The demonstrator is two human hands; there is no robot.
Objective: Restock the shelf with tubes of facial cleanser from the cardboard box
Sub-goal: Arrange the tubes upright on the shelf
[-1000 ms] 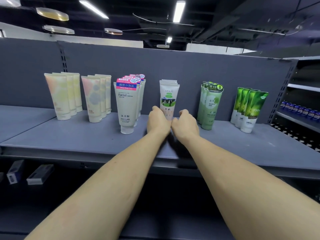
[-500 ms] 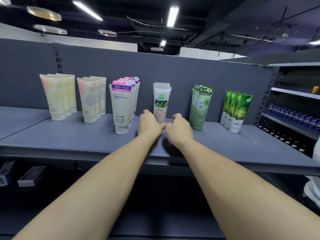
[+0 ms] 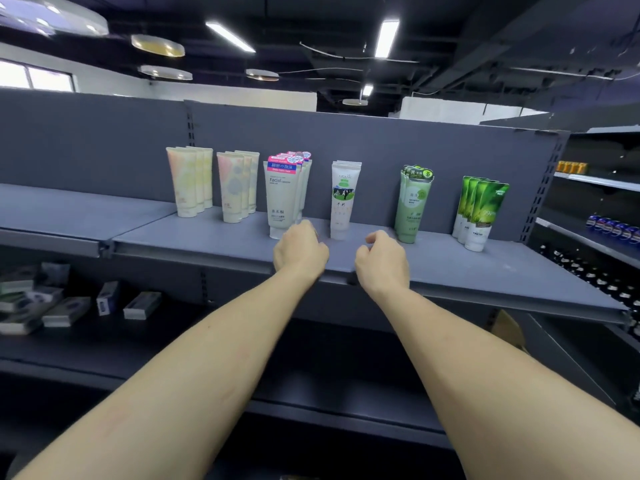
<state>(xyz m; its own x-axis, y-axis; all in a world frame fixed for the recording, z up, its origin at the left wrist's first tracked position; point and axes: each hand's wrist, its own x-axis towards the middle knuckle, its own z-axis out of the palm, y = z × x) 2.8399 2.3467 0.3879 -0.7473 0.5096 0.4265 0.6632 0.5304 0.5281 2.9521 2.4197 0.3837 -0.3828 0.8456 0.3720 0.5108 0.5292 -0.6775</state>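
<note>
- While both bare forearms reach up from the lower corners of the frame, the left hand (image 3: 300, 250) and the right hand (image 3: 381, 261) hover over the front part of the grey shelf (image 3: 214, 240) at mid-frame, a clear gap between them.
- The left hand shows its back to the camera with fingers loosely curled downward; it holds nothing, and its fingertips sit just in front of the base of the white "Facial" tubes (image 3: 282, 197).
- The right hand is likewise relaxed, fingers bent loosely with the thumb lifted, gripping nothing.
- Directly beyond the gap between the hands stands a row of white tubes with a green-and-black picture (image 3: 343, 199), upright on their caps, at the centre of the frame and apart from both hands.
- To the left of centre, two groups of pale pastel tubes (image 3: 188, 181) and pink-toned tubes (image 3: 235, 187) stand upright against the shelf's back panel.
- Right of centre stand the sage-green tubes (image 3: 414, 202), and further right the bright green tubes (image 3: 481, 211), all upright.
- In the lower left of the frame, small boxed products (image 3: 65, 311) lie on a darker lower shelf.
- At the right edge, a neighbouring shelf unit carries a row of blue-capped items (image 3: 613, 228).
- The cardboard box cannot be identified for certain in this view.
</note>
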